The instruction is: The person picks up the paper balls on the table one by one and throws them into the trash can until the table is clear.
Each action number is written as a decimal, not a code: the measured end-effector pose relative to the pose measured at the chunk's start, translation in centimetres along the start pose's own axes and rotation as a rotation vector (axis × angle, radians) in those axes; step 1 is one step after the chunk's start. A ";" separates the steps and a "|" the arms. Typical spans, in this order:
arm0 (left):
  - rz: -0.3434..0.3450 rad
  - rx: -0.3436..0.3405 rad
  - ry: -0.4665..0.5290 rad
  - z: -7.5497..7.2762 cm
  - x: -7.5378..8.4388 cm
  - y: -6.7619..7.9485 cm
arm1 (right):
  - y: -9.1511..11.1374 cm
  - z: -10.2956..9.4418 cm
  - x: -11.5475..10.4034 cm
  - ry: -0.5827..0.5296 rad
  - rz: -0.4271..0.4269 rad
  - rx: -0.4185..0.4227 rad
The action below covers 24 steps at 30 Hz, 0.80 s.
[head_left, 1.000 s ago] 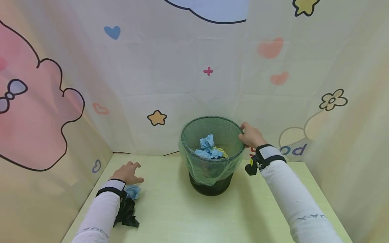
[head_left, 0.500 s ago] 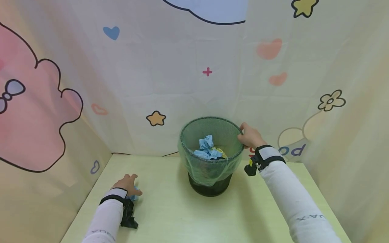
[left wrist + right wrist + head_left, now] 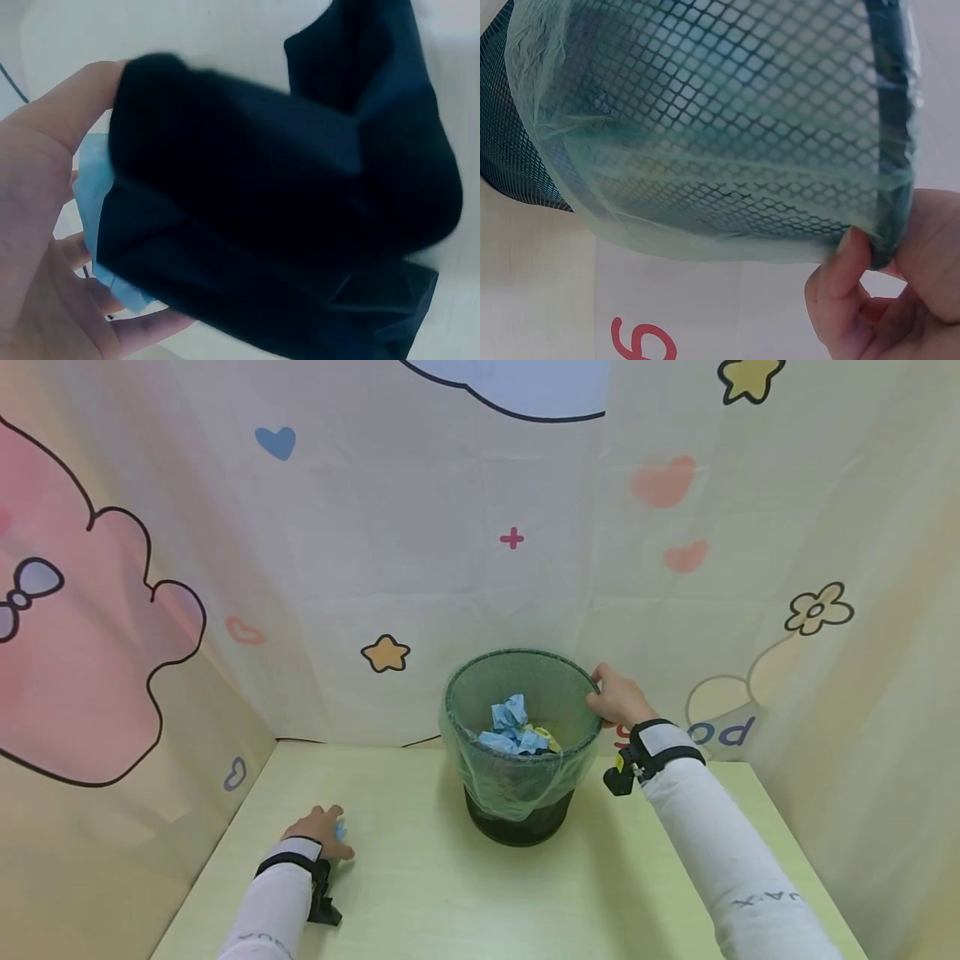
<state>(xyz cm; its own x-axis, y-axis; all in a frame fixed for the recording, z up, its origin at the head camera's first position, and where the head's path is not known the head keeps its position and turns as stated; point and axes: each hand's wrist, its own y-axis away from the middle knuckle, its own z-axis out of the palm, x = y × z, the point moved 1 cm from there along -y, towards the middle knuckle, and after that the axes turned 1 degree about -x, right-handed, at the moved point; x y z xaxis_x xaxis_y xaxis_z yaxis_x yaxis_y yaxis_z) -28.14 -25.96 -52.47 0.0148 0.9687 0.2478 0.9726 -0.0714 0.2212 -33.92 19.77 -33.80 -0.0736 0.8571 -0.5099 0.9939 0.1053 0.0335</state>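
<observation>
My left hand (image 3: pixel 318 831) reaches over a crumpled light-blue paper (image 3: pixel 341 831) on the table, thumb and fingers spread around it. In the left wrist view the blue paper (image 3: pixel 97 202) lies between the thumb and the curved fingers, partly behind a crumpled black piece (image 3: pixel 277 172) whose material I cannot tell. No firm grip on either shows. With my right hand (image 3: pixel 621 695) I pinch the rim of a mesh wastebasket (image 3: pixel 519 827), lined with a thin green bag (image 3: pixel 495 789). Blue crumpled papers (image 3: pixel 510 727) and something yellow (image 3: pixel 549 739) lie inside it.
The basket stands upright near the back of the pale table (image 3: pixel 420 893). A printed curtain (image 3: pixel 450 527) hangs close behind it and along both sides. Black straps and small cameras sit on both wrists.
My left hand has come down and toward me, from beyond the blue paper to around it. The right hand stays on the basket's rim, and the basket has not moved.
</observation>
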 end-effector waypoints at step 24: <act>0.095 0.088 -0.084 1.2 -0.2 -1.5 | 0.2 0.1 -0.1 0.002 -0.021 0.023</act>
<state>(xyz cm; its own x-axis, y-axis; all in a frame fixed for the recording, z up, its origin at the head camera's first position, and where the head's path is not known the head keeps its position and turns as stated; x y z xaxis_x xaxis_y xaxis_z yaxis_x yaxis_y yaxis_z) -29.30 -25.76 -54.01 0.1239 0.9752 0.1832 0.9823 -0.1466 0.1164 -33.73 19.66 -33.88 -0.0948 0.8558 -0.5085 0.9937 0.1121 0.0033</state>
